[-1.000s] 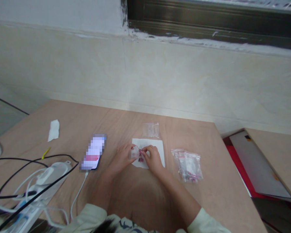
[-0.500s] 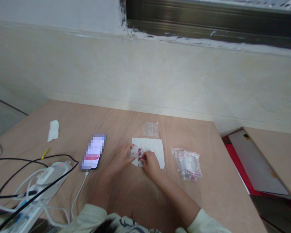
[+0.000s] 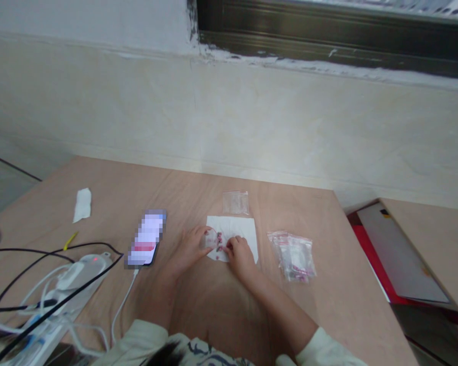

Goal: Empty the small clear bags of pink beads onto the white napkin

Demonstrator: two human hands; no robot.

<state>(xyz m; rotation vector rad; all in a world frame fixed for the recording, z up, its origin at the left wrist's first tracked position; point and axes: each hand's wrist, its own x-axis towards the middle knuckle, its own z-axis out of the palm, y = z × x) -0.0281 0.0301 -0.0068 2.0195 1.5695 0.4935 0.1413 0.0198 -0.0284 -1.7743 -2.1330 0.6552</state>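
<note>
A white sheet of paper point(image 3: 248, 231) lies on the wooden table with several small dark-red and pink beads point(image 3: 219, 242) on it. At its left edge my left hand point(image 3: 193, 246) holds a small clear zip bag point(image 3: 210, 238) between thumb and fingers, its mouth facing the beads. My right hand point(image 3: 239, 254) rests over the paper just right of the beads, thumb and fingertips pinched together. Whatever is in that pinch is too small to make out.
Flat clear zip bags point(image 3: 235, 203) lie beyond the paper. To the right is a pile of filled zip bags point(image 3: 295, 256). A phone point(image 3: 147, 239) on a white cable, a power strip point(image 3: 82, 274) with tangled cords and a scrap of tissue point(image 3: 83, 205) are on the left.
My right hand has drawn back slightly to the right, away from the beads, fingers still pinched. The left hand keeps the zip bag in the same place.
</note>
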